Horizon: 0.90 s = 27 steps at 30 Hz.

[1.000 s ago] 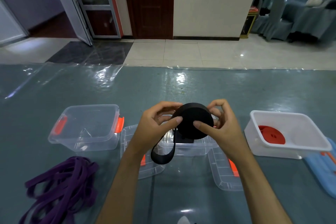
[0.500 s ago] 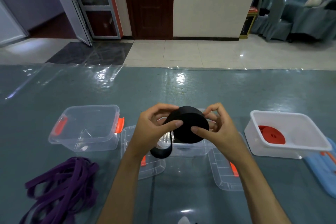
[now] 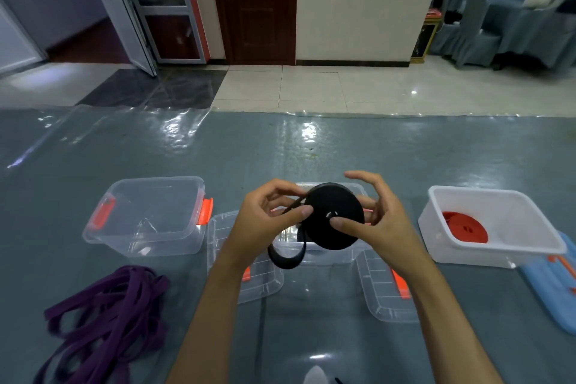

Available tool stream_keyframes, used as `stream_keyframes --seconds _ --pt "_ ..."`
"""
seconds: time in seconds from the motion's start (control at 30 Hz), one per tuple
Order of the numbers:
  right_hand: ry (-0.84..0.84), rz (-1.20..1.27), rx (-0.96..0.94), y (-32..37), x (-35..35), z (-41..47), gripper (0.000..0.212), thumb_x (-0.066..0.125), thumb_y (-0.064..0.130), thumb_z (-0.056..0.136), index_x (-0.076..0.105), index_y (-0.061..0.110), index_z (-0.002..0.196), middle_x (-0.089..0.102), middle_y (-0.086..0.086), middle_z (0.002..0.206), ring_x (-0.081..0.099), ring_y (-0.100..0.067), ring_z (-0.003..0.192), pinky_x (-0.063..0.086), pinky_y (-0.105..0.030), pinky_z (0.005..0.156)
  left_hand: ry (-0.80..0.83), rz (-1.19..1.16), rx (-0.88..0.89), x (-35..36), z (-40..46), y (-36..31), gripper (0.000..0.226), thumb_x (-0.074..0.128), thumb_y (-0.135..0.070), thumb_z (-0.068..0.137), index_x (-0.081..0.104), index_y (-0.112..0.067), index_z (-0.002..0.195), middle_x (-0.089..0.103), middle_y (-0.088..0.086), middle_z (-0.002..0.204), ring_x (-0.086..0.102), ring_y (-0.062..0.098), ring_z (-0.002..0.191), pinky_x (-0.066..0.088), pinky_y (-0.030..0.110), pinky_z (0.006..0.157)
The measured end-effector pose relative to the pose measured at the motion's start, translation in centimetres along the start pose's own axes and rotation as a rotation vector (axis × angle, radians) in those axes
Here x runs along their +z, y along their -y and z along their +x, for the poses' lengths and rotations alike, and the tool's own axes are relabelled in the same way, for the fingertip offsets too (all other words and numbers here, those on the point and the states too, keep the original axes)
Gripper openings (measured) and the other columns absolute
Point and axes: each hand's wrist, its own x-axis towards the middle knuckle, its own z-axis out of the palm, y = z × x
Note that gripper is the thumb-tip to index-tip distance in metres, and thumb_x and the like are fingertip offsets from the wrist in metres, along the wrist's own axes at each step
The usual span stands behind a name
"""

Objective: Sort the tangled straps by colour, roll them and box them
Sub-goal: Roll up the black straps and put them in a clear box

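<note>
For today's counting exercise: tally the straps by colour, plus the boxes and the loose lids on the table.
Black strap: 1
Purple strap: 1
Red strap: 1
Clear boxes: 2
White box: 1
Clear lids: 2
Blue lid: 1
Total: 9

A grey-green tabletop runs across the foreground under a clear, glossy plastic sheet that catches the light. Beyond its far edge lies a pale tiled floor with a dark mat at the left. A dark wooden door stands shut in the cream wall, beside a glazed door. Cloth-covered chairs crowd the right corner.
</note>
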Motion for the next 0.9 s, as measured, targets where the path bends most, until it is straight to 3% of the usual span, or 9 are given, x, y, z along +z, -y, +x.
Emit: stream_keyframes --seconds 0.1,0.17,0.23,0.3,0.4,0.57,0.67,0.73,0.9 --pt "-0.077 -0.025 -0.077 -0.1 0.0 0.0 0.057 0.095 0.031 0.072 0.069 0.034 0.123 0.079 -0.001 0.117 0.079 -0.023 0.104 0.066 -0.034 0.082 0.034 -0.055 -0.053 0.3 -0.2 0.5 0.028 0.085 -0.016 0.087 0.072 -0.017 0.112 0.075 0.008 0.118 0.074 0.03 0.111 0.061 0.035 0.093" --pt "-0.147 0.043 -0.063 -0.5 0.4 0.1 0.054 0.097 0.031 0.07 0.065 0.031 0.114 0.078 -0.004 0.117 0.079 -0.025 0.102 0.065 -0.033 0.078 0.036 -0.063 -0.051 0.7 -0.3 0.6 0.031 0.083 -0.015 0.089 0.072 -0.018 0.118 0.074 0.007 0.123 0.073 0.03 0.114 0.06 0.038 0.097" --pt "-0.17 0.093 -0.026 -1.0 0.5 0.2 0.059 0.098 0.035 0.069 0.056 0.03 0.109 0.078 -0.008 0.115 0.079 -0.029 0.096 0.065 -0.036 0.072 0.011 -0.058 -0.022 0.9 -0.3 0.5 0.033 0.082 -0.014 0.089 0.074 -0.019 0.121 0.076 0.005 0.123 0.073 0.026 0.114 0.059 0.031 0.096" --pt "-0.11 0.083 0.007 -1.0 0.2 0.2 0.062 0.096 0.037 0.073 0.053 0.034 0.117 0.079 -0.009 0.113 0.08 -0.03 0.093 0.065 -0.039 0.072 -0.011 -0.046 -0.003 1.0 -0.1 0.5 0.033 0.083 -0.01 0.088 0.075 -0.016 0.12 0.077 0.005 0.12 0.074 0.025 0.111 0.058 0.028 0.093" --pt "-0.042 0.003 0.011 -1.0 -0.6 0.2 0.067 0.092 0.031 0.08 0.059 0.039 0.138 0.081 -0.003 0.109 0.08 -0.024 0.096 0.063 -0.027 0.077 -0.038 -0.021 -0.023 1.3 -0.1 1.1 0.032 0.085 -0.009 0.087 0.075 -0.016 0.116 0.076 0.007 0.119 0.076 0.025 0.104 0.061 0.03 0.09" --pt "-0.125 0.059 -0.036 -1.3 -0.6 0.1 0.051 0.091 0.02 0.078 0.069 0.027 0.123 0.08 -0.006 0.112 0.08 -0.025 0.096 0.063 -0.027 0.076 -0.12 -0.076 -0.041 2.6 -0.2 1.8 0.04 0.089 -0.023 0.083 0.064 -0.019 0.114 0.072 0.008 0.114 0.077 0.03 0.098 0.062 0.033 0.081" --pt "-0.188 0.084 -0.042 -1.4 -0.2 0.1 0.05 0.091 0.024 0.077 0.069 0.028 0.122 0.08 -0.005 0.11 0.08 -0.022 0.095 0.062 -0.025 0.075 -0.166 -0.051 0.017 3.2 0.2 1.9 0.028 0.087 -0.023 0.084 0.064 -0.016 0.098 0.07 0.004 0.106 0.076 0.025 0.095 0.061 0.032 0.08" --pt "-0.23 0.075 -0.053 -1.4 0.1 0.2 0.05 0.091 0.026 0.077 0.069 0.031 0.122 0.08 -0.002 0.109 0.08 -0.021 0.096 0.063 -0.025 0.075 -0.212 -0.057 0.028 3.6 0.3 2.3 0.023 0.086 -0.024 0.084 0.065 -0.014 0.089 0.071 0.006 0.098 0.075 0.025 0.093 0.062 0.038 0.087" --pt "-0.347 0.099 -0.044 -2.2 0.7 0.5 0.047 0.09 0.018 0.079 0.068 0.031 0.12 0.08 -0.001 0.108 0.079 -0.021 0.099 0.065 -0.033 0.077 -0.253 -0.055 0.033 4.6 -0.5 3.7 0.012 0.079 -0.014 0.088 0.074 -0.023 0.092 0.069 0.0 0.115 0.072 0.024 0.109 0.062 0.042 0.092"
